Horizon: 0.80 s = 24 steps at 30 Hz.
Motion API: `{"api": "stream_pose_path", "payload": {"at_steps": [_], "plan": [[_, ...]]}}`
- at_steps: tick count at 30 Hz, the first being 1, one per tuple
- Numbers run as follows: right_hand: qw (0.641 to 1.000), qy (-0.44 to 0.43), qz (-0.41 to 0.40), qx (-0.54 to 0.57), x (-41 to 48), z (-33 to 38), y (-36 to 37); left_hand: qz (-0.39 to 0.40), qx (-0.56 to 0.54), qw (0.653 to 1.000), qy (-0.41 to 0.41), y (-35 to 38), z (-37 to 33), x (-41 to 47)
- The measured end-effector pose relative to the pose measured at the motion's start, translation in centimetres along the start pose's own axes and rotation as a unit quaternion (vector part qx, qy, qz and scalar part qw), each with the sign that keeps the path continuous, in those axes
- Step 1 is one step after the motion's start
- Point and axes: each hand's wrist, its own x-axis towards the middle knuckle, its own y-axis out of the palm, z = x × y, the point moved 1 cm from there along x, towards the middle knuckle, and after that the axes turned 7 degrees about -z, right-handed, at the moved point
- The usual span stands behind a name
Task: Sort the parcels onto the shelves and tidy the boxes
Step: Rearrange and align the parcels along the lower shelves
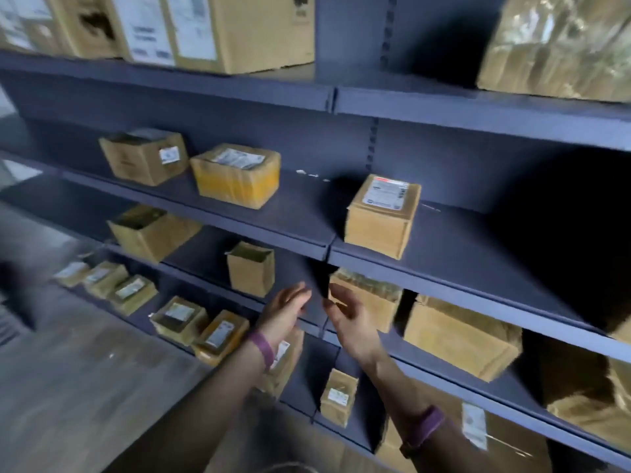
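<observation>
Several brown parcels sit spread along the dark metal shelves (pixel 478 124). Nearest the hands is a tape-wrapped parcel (pixel 375 302) on the third shelf down, just under the lip of the shelf above. The right grip (pixel 348 319) is in front of its left end, fingers loosely bent around nothing; blur hides whether the fingertips touch the parcel. The left grip (pixel 286 308) is just beside it, palm turned inward, fingers straight and relaxed, also empty. Each wrist wears a purple band (pixel 264 349).

On the same shelf a larger box (pixel 461 339) lies to the right of that parcel. To its left stand a small upright box (pixel 251 269) and an open-topped box (pixel 150 232). One shelf up, a labelled box (pixel 380 216) stands near the front edge, well apart from a yellow-taped parcel (pixel 235 175) and a brown box (pixel 143 157), which sit close together. Below the hands, a row of small labelled parcels (pixel 177 319) runs leftward along a lower shelf, with a small box (pixel 338 397) further right. Large cartons (pixel 239 29) and a plastic-wrapped bundle (pixel 560 46) stand on the top shelf. Grey floor (pixel 68 387) shows at left.
</observation>
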Motion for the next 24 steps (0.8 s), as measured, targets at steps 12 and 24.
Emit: {"api": "stream_pose_path", "payload": {"at_steps": [12,24], "plan": [[0.975,-0.055,0.208,-0.054,9.5,7.2,25.2,-0.189,-0.064,0.980,-0.005,-23.2,-3.0,9.0],[0.937,-0.125,0.319,-0.071,20.9,11.6,45.7,-0.286,-0.039,0.957,-0.037,-40.2,-5.7,22.5]]}}
